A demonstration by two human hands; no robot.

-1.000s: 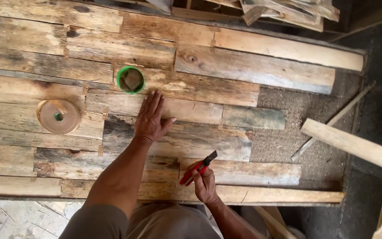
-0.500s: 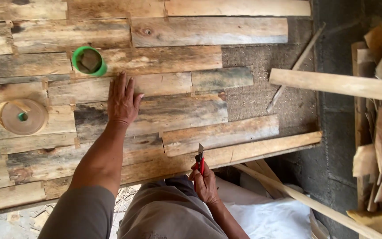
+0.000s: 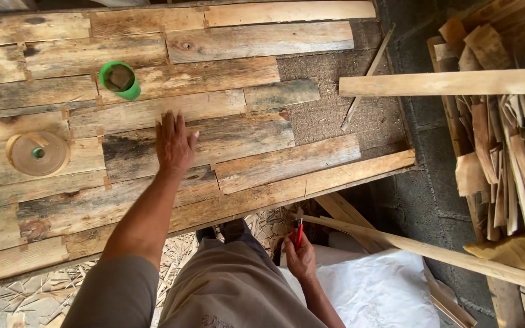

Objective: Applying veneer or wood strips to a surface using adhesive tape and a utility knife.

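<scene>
Wood planks point(image 3: 226, 140) cover most of the table, rough weathered boards laid edge to edge like a patchwork panel. Starting at the far left there's a roll of brown tape point(image 3: 36, 153) lying flat on the boards, and a bit up and to the right of it a green cup point(image 3: 119, 79) standing on a plank. Next over, the left hand point(image 3: 174, 143) is spread open, palm down, pressed flat on one of the darker planks near the middle of the panel. Further right and lower, off the table's front edge, the right hand point(image 3: 299, 258) is closed around a red-handled tool point(image 3: 298, 232), can't tell exactly what kind, held upright near the knee. Past that a long loose slat point(image 3: 432, 252) leans across, and on the far right there's a heap of wood scraps point(image 3: 505, 152).
</scene>
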